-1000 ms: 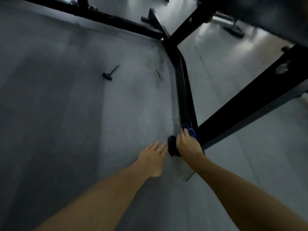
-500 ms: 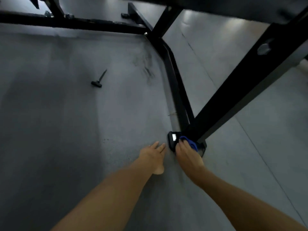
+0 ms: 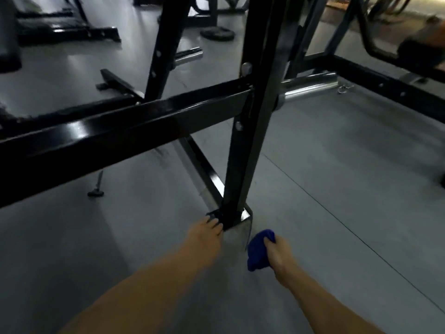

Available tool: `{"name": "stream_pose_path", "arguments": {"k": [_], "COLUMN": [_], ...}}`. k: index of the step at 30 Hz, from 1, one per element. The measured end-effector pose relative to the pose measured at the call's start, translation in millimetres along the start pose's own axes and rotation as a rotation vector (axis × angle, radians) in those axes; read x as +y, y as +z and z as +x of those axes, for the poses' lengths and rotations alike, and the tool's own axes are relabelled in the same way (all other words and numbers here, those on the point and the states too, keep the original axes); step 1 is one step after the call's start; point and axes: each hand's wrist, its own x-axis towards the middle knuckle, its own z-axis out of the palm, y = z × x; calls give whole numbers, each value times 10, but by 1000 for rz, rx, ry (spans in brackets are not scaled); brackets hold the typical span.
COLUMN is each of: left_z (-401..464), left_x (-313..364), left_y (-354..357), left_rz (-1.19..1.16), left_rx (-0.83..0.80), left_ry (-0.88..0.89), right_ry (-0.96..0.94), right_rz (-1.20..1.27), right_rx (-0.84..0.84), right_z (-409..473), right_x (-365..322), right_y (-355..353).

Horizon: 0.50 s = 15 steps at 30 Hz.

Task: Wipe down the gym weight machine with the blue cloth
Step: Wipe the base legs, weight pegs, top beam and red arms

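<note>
Glossy black-painted metal on the weight machine frame [image 3: 134,126], with bright glints along its crossbar. Polished, chrome-like sleeve [image 3: 310,89] behind the upright. Soft, matt blue cloth [image 3: 258,250], bunched in the right hand [image 3: 277,251]. Smooth grey floor [image 3: 337,189] with a dull sheen, possibly rubber. Dark, matt weight plate [image 3: 217,33] near the floor's far edge.

— Where are the two hands?
— Both bare forearms reach forward and down. The left hand [image 3: 204,233] lies flat, palm down, fingers straight and together.
— And the right?
— The right hand [image 3: 277,253] sits lower and apart from it, fingers curled tight round a blue cloth [image 3: 258,251].
</note>
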Motion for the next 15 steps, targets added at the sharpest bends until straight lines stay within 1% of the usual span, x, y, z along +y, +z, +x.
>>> {"name": "stream_pose_path", "arguments": {"k": [1, 2, 3, 4, 5, 6, 7, 8, 9, 10, 11, 12, 13, 14, 15], "left_z": [-59, -76, -17, 13, 79, 162, 260, 316, 419, 500, 620, 728, 823, 901, 976], "left_x": [-1, 47, 59, 64, 44, 45, 78, 134, 158, 203, 209, 211, 242, 256, 263], "left_y": [-149, -296, -391, -479, -521, -560, -594, -662, -696, -841, -933, -1001, -1108, -1229, -1333], "left_rz": [27, 108, 231, 376, 532, 566, 511, 508, 525, 527, 552, 639, 688, 765, 844], "left_rx": [58, 71, -7, -52, 10, 29, 37, 57, 138, 83, 105, 51, -6, -38, -80], "left_ry": [7, 2, 35, 68, 156, 180, 164, 134, 128, 143, 179, 218, 201, 138, 60], "right_ry": [101, 204, 309, 377, 397, 387, 386, 383, 389, 369, 348, 325, 295, 241, 157], "right_rz": [188, 364, 519, 622, 684, 732, 775, 812, 833, 855, 849, 843, 838, 821, 752], "right_rx": [16, 31, 38, 37, 24, -2, -33, -71, -103, -127, -149, -156, -155, -170, -168], "right_z": [44, 132, 218, 316, 397, 438, 470, 521, 615, 761, 898, 1104, 1304, 1455, 1585], "right_x": [11, 17, 16, 32, 58, 37, -3, -7, -25, -50, -79, -65, -59, -95, -148], "right_y": [-28, -35, -38, -37, -49, -62, -98, -155, -180, -195, -215, -189, -152, -132, -117]}}
